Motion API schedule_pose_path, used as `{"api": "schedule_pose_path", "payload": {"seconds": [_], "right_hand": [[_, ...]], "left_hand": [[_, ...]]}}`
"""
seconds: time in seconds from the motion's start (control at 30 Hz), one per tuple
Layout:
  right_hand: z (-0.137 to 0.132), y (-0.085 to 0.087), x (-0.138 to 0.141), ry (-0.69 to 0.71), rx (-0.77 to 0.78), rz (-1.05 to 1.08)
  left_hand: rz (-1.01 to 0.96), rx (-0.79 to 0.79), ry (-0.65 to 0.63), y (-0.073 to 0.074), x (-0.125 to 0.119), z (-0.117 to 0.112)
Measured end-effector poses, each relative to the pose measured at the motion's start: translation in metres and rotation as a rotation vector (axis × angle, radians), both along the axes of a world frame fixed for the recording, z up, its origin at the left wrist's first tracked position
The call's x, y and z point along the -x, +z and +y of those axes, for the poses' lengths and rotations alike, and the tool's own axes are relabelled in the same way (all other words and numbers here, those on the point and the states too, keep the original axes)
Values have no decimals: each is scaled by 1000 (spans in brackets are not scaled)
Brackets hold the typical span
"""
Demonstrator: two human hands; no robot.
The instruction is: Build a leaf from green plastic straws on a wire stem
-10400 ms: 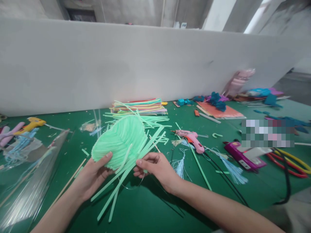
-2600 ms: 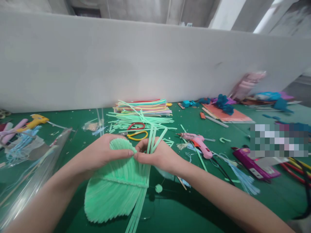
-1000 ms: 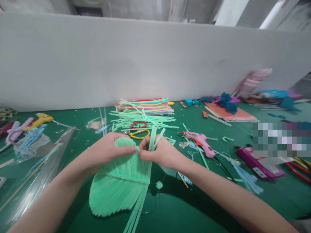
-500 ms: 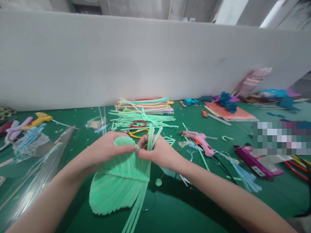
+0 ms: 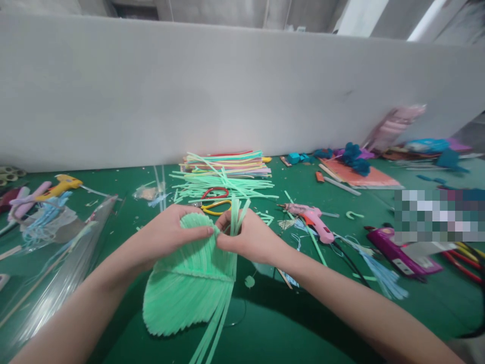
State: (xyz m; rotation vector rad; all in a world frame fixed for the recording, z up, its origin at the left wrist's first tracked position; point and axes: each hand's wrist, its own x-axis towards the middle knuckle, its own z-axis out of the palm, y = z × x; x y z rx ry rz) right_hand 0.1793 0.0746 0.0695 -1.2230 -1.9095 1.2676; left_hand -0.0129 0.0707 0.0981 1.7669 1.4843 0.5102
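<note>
2 hands, left hand [image 5: 166,235] and right hand [image 5: 250,237], each grip pinching green woven fan [image 5: 189,288]; no readable writing.

No legible text, label, brand or number anywhere on the green table [image 5: 265,323]; a pixelated patch at right, nothing readable on the glue guns or paper stacks.

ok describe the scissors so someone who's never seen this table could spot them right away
Start at the stack of coloured strips against the white wall, then come toward the hands across the loose green strips. The scissors lie there, just beyond the right hand; one red loop handle and one yellow set them apart.
</note>
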Motion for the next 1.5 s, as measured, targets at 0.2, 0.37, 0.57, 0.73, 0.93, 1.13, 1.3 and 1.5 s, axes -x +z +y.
{"api": "schedule_pose_path", "payload": {"seconds": [0.2,0.37,0.57,0.73,0.93,1.13,1.3,1.5], "right_hand": [[0,-1,0,-23,-5,51],[1,-1,0,-9,44,125],[1,-1,2,-19,79,128],[3,2,-1,8,90,140],[6,5,-6,94,76,55],[6,2,-7,81,85,50],[7,0,-7,79,70,59],[8,-2,-6,98,61,70]], "left_hand": [[-89,57,-9,-2,3,2],[-132,100,-39,-2,5,4],[-130,73,-36,-3,3,3],[-77,35,-47,-2,4,4],[-70,49,-35,2,5,4],[-99,64,-26,2,4,3],[-129,98,-27,1,4,3],[-156,112,-11,0,3,4]]}}
